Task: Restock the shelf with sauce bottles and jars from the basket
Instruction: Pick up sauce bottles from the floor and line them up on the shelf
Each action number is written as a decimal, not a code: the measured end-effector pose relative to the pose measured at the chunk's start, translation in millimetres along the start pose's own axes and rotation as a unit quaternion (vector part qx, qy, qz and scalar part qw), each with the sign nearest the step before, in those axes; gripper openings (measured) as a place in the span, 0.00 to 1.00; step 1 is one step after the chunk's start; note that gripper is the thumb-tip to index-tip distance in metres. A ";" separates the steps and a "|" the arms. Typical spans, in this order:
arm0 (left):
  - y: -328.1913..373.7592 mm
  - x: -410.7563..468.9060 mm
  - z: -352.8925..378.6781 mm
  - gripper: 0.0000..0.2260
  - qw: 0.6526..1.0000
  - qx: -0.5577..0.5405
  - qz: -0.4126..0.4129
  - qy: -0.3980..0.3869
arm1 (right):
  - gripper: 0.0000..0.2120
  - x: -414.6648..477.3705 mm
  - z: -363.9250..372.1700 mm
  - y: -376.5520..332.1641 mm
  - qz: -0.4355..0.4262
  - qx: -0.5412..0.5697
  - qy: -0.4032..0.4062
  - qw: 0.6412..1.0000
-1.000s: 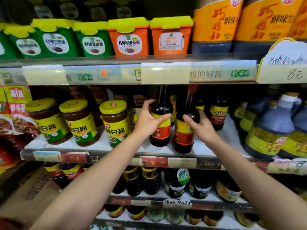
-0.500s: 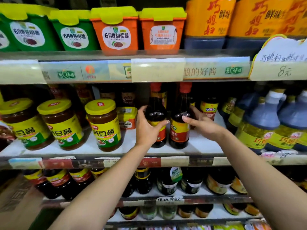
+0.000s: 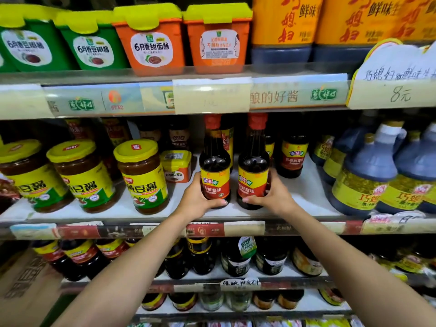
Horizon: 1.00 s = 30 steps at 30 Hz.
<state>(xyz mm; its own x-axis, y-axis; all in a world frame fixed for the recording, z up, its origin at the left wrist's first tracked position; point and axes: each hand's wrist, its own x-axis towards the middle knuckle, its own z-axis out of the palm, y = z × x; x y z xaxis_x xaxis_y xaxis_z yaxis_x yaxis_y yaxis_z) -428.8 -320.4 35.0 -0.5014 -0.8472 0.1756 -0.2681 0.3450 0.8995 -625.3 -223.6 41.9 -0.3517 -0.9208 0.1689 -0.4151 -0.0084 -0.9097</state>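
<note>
Head view: two dark soy sauce bottles with red caps stand side by side near the front of the middle shelf (image 3: 306, 204). The left hand (image 3: 195, 200) wraps the lower body of the left soy sauce bottle (image 3: 215, 171), thumb across the front just under the label. The right hand (image 3: 273, 197) closes in the same way around the right soy sauce bottle (image 3: 253, 172). Both bottles appear to rest upright on the shelf board, though the hands hide part of their bases, so full contact cannot be confirmed.

Compared with a second ago, the grip has dropped from the shoulders of the bottles to their bases, and both labels now face squarely outward. The pair also sits more neatly in line, just apart from each other. That suggests the placing step is nearly finished and the person is only squaring the fronts.

To the left stand yellow-lidded soybean paste jars (image 3: 141, 175); to the right, large jugs of soy sauce (image 3: 363, 175). Behind the right bottle a shorter bottle of the same brand (image 3: 293, 156) marks the row. The basket is out of sight, so how much stock remains cannot be judged.
</note>
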 end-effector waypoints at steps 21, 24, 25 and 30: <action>-5.1 0.1 -5.0 0.35 1.000 0.004 -0.021 -0.021 | 0.45 -2.8 -5.0 8.5 -0.019 -0.076 -0.019 0.997; -5.1 -0.8 -5.1 0.35 1.000 0.008 -0.016 -0.017 | 0.42 -1.7 -4.6 9.8 -0.012 -0.078 -0.026 0.996; -4.6 -1.2 -5.0 0.34 1.000 0.010 -0.016 -0.016 | 0.42 -1.4 -4.4 10.1 -0.010 -0.076 -0.029 0.997; -2.0 -2.8 -4.6 0.37 1.000 0.019 -0.018 -0.015 | 0.41 -3.4 -3.0 7.6 0.002 -0.065 -0.038 0.997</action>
<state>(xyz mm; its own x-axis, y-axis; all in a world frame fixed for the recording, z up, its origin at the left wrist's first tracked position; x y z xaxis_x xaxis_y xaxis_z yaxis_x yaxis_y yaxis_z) -423.1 -320.6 34.5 -0.5144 -0.8475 0.1305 -0.3181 0.3300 0.8888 -629.8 -219.3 35.6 -0.2901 -0.9479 0.1315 -0.5205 0.0410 -0.8529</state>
